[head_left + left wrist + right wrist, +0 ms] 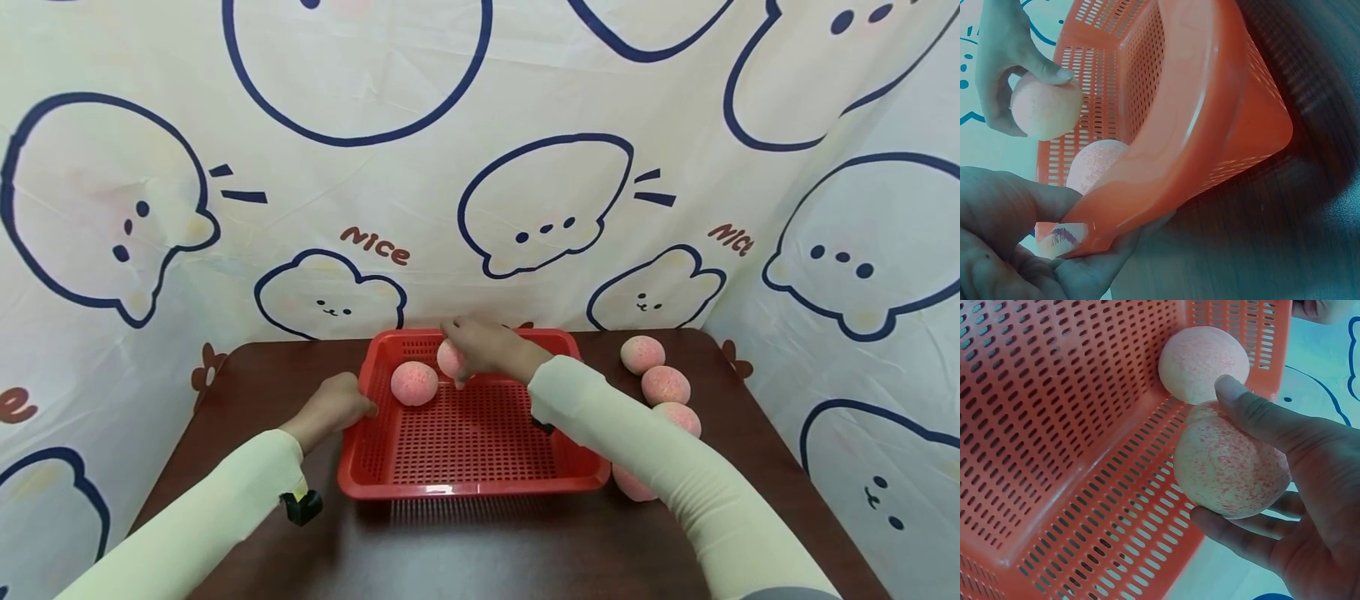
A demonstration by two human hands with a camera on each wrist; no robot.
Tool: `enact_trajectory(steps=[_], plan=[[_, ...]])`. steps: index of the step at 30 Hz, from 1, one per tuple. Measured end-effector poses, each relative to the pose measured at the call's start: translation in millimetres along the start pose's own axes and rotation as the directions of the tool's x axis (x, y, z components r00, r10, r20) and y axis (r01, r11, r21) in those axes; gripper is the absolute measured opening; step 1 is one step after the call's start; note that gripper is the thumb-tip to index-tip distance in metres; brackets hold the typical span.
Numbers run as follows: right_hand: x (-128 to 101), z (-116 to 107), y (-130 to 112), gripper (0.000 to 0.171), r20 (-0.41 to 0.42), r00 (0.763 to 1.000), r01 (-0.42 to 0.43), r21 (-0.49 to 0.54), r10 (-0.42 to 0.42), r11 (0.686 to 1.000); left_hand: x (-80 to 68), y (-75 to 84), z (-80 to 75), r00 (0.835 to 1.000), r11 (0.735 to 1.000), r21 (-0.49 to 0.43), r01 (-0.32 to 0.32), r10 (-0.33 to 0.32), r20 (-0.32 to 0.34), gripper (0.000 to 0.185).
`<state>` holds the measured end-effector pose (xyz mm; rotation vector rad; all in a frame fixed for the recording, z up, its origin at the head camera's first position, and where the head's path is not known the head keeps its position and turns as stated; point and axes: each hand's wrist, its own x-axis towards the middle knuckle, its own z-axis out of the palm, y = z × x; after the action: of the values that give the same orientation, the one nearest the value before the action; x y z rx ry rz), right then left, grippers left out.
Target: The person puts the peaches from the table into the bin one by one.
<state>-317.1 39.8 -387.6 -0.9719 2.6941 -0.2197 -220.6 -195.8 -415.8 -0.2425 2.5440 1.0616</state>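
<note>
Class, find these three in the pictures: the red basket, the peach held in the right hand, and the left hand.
red basket (472, 486): head view, on its near rim.
held peach (1229, 469): right wrist view, on its speckled front.
left hand (335, 404): head view, on its back, at the basket's left rim.

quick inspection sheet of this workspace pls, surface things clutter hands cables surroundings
surface: dark brown table.
job's things: red basket with one peach lying in it; second peach held over it; four more peaches on the table to its right.
clutter: nothing seen.
hands: left hand grips the basket's left rim; right hand holds the second peach.
cables: nothing seen.
surroundings: cartoon-print cloth behind and at both sides.
</note>
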Motion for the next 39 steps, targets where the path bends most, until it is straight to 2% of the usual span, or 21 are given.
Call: enact_trajectory(steps=[3,9,18,27,31,35,39], plan=[[-1,4,-1,0.08,-0.001,1.0,-0.01,0.005,0.01,1.0,-1.3,0.7,-0.2,1.0,1.0,-0.008,-0.005,0.005,-0.002,0.032],[-1,13,-2,0.071,0.003,1.0,-0.011,-0.063,0.011,0.998,-2.1,-0.1,0.9,1.0,1.0,-0.006,-0.009,0.009,-0.01,0.032],[5,26,-5,0.085,-0.003,0.999,-0.033,-0.153,0.033,0.988,0.7,-2.3,1.2,1.0,1.0,-0.01,-0.005,0.005,-0.011,0.033],[8,39,-12,0.087,-0.011,0.998,-0.059,-0.23,0.058,0.971,2.0,0.1,0.8,1.0,1.0,0.006,-0.006,0.006,-0.006,0.034],[9,46,-13,0.083,-0.016,0.999,-0.051,-0.292,0.048,0.955,1.8,0.9,2.3,1.0,1.0,0.016,-0.007,0.007,-0.008,0.033],[11,51,-12,0.074,-0.035,0.999,-0.039,-0.308,0.03,0.951,0.6,1.8,2.1,1.0,1.0,0.017,0.004,-0.004,-0.008,0.034],[14,56,-12,0.073,-0.044,0.999,-0.031,-0.316,0.018,0.948,-0.9,0.9,0.5,1.0,1.0,0.013,-0.006,0.007,-0.005,0.034]])
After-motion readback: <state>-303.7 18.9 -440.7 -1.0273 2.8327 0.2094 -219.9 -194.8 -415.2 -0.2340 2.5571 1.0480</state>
